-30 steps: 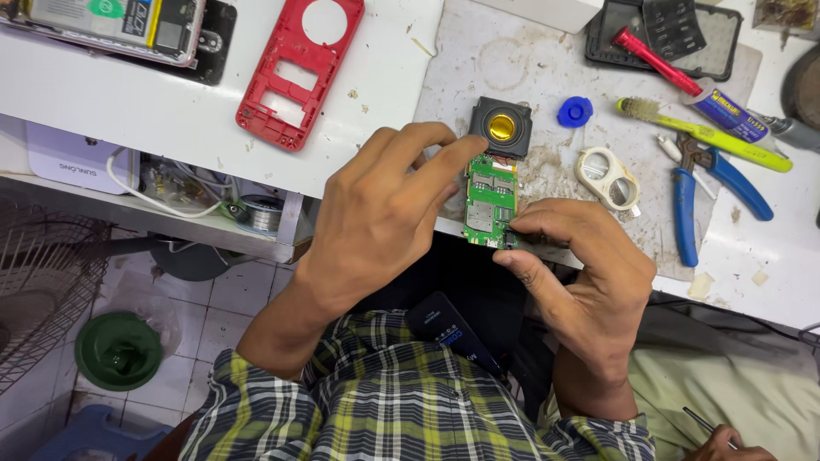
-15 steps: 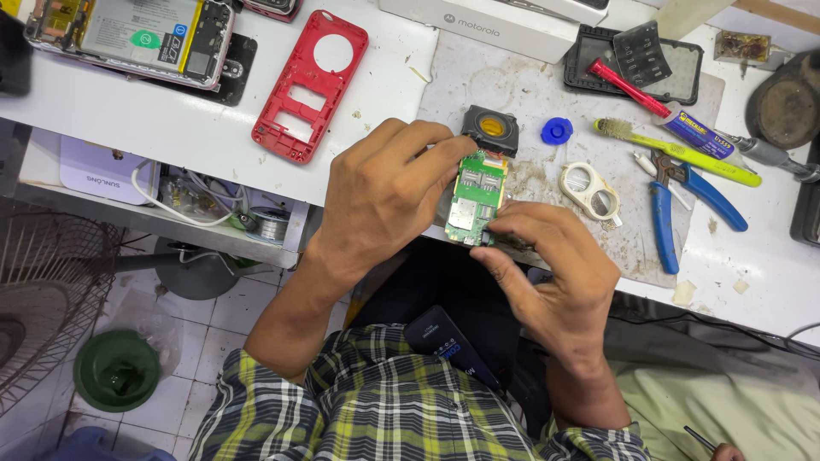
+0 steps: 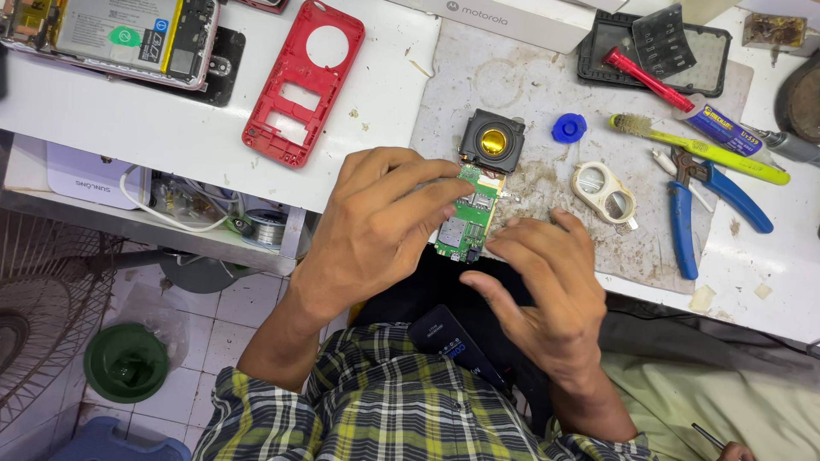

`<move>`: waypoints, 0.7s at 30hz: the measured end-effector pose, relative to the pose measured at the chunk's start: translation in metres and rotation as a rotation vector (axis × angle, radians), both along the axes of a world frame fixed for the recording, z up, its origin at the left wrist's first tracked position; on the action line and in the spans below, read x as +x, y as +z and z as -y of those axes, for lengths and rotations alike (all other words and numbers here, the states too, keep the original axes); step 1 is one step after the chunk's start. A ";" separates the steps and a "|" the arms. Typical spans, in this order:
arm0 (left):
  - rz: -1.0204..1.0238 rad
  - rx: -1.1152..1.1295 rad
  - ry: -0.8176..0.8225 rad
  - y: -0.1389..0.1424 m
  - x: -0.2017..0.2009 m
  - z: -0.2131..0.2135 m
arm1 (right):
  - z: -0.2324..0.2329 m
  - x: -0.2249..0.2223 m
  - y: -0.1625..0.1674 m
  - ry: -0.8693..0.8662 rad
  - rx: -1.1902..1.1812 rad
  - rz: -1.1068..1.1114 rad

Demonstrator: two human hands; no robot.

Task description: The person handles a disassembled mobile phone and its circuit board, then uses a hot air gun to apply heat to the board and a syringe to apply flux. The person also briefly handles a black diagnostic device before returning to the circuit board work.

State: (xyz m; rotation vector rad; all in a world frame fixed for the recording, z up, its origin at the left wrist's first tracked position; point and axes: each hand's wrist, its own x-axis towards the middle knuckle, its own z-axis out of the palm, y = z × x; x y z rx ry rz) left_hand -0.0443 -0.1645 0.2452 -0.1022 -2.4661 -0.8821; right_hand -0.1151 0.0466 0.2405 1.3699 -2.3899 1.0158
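Hands at bench edge: left hand (image 3: 376, 230) pinches green circuit board (image 3: 465, 220); right hand (image 3: 547, 290) loose, fingertips beside it. Board is bare, out of red phone frame (image 3: 301, 81) farther back; reassembly not started.

I see two bare forearms reaching up from the lower edge of view, no watch, ring or band on either. The left hand (image 3: 376, 226) and the right hand (image 3: 542, 286) are both ungloved. I note a checked shirt (image 3: 376, 410) in green, yellow, dark and white plaid, with its sleeves ending short above the elbows. Dark trousers (image 3: 444, 286) show below the desk edge. Fingernails are too small for me to assess.
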 end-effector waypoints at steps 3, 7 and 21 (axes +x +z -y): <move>-0.021 -0.036 -0.057 0.000 0.002 0.001 | -0.003 -0.004 0.009 -0.146 0.009 0.015; -0.031 -0.134 -0.159 -0.001 0.004 0.001 | 0.003 -0.020 0.016 -0.210 0.097 -0.016; -0.072 -0.139 -0.175 -0.024 0.008 -0.005 | 0.015 -0.024 0.051 -0.164 0.315 -0.130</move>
